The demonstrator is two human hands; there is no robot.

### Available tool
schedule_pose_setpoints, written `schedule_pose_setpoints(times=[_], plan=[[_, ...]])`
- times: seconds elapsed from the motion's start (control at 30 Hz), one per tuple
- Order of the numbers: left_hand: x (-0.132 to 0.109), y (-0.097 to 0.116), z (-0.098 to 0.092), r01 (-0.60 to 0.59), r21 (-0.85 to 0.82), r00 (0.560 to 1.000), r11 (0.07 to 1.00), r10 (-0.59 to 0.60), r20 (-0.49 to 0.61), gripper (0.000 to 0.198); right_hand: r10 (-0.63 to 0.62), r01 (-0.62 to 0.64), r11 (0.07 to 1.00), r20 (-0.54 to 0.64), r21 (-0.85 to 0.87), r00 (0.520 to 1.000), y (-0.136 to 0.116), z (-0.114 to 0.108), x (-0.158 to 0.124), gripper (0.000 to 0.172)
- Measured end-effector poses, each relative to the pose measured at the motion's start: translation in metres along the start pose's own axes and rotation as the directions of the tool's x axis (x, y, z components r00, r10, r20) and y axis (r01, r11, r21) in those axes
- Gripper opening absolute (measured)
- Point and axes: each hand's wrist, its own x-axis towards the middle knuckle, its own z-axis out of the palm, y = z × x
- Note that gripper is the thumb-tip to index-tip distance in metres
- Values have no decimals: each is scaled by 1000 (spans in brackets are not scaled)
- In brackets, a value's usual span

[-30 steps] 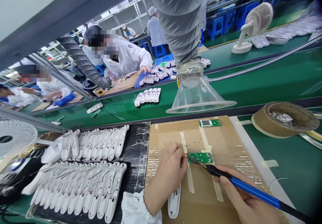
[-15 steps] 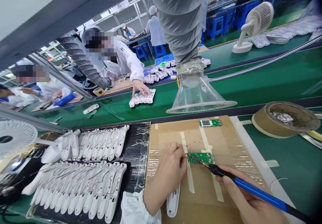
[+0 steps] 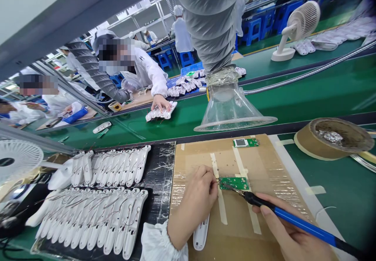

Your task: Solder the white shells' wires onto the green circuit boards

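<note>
My right hand (image 3: 289, 225) grips a blue and black soldering iron (image 3: 302, 222). Its metal tip reaches the left part of a green circuit board (image 3: 235, 183), which lies on the tape-marked cardboard. At the board's left end, my left hand (image 3: 202, 190) is closed in a pinch, apparently on a thin wire, mostly hidden by the fingers. Under that wrist a white plastic shell (image 3: 201, 233) shows partly. Farther back on the cardboard (image 3: 194, 163) lies a second board (image 3: 246, 143) with a small screen.
Rows of white shells with wires (image 3: 96, 218) cover a black mat on the left. A clear fume hood (image 3: 235, 114) hangs beyond the cardboard. A tape roll (image 3: 331, 139) stands at right. Across the green belt, a co-worker's hand (image 3: 161, 102) rests on several shells.
The co-worker's hand and the shells under it have shifted left, as have the loose pieces on the belt. Both my hands and the iron stay nearly still.
</note>
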Motion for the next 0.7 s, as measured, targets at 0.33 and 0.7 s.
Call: schedule_pose_setpoints(times=[0.33, 0.7], plan=[[-1, 0, 0, -12, -29, 1000, 1000, 11, -26, 19, 32, -32, 999, 18, -1, 999, -3, 2, 2, 22], [0, 0, 0, 4, -15, 1000, 1000, -4, -7, 19, -74, 72, 997, -44, -38, 996, -11, 0, 7, 16]])
